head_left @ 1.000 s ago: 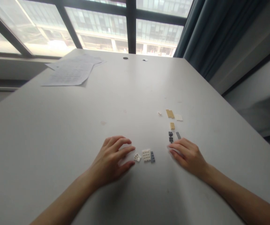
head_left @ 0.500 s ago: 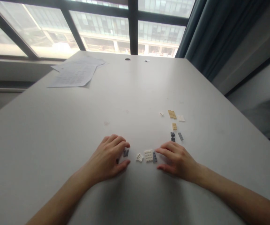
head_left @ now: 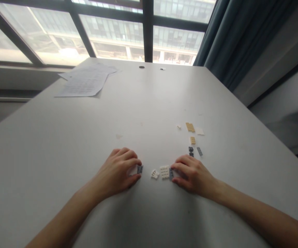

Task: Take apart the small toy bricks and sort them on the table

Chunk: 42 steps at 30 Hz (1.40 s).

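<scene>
Thumb and fingers curved into a loose C, the left hand [head_left: 139, 169] brackets a pair of dark gray pieces [head_left: 140, 169] at the lower center of the frame, as I see it from my remote post. The right hand [head_left: 172, 173], a little farther right, is likewise half closed, its thumb and forefinger at the 2 ends of a blue-gray brick [head_left: 171, 174]. I cannot tell from here whether either hand has a firm hold. Between the 2 hands, a white studded plate [head_left: 165, 172] lies against the brick's left side, with a small white cluster [head_left: 155, 174] just left of it. Right of center, just above the right hand, I make out black pieces [head_left: 191, 151] and a slim gray piece [head_left: 199, 151]; above them sit a yellow brick [head_left: 192, 140], a yellow studded group [head_left: 190, 127], a flat white piece [head_left: 199, 131] and a tiny white bit [head_left: 179, 127] (too small for me to name). Printed papers [head_left: 83, 84] overlap at the upper left of the white table [head_left: 87, 131], below a dark-framed window [head_left: 112, 38]; a blue curtain [head_left: 216, 38] hangs at the upper right.
</scene>
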Tool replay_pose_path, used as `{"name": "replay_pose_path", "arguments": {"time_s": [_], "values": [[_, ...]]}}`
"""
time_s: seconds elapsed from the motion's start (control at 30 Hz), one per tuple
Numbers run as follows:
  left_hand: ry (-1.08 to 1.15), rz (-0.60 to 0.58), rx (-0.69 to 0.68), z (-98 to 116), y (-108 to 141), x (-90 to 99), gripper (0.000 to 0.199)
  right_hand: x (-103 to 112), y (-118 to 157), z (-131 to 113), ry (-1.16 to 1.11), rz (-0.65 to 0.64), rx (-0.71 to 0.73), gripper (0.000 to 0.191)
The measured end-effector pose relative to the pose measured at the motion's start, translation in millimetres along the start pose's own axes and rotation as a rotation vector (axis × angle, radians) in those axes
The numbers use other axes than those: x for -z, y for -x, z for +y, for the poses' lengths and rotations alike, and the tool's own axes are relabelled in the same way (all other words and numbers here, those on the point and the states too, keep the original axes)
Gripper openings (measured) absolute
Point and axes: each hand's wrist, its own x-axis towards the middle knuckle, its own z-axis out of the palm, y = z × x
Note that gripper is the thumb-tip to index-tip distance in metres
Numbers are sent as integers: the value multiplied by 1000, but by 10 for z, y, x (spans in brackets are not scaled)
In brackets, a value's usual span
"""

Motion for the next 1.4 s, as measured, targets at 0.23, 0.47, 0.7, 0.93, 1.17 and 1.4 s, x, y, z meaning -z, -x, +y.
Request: {"name": "replay_pose_path", "arguments": {"time_s": [0.23,0.47,0.7,0.93,1.17,1.4], "values": [[18,23,-19,6,-18,-16,13,-8,-18,3,25,3,5,22],[4,20,-23,-20,-9,-48,17,-14,-23,11,30,-6,0,23],[45,1,-44,-12,-13,-59,14,-25,-45,-12,25,4,-8,25],[72,0,-46,30,-33,-79,13,-36,-42,-19,26,0,-9,22],[102,10,-59,55,-70,-55,11,4,-8,5,51,51,-4,21],[108,18,-130,161,-397,105,9,146,80,58,82,105,-31,21]]}}
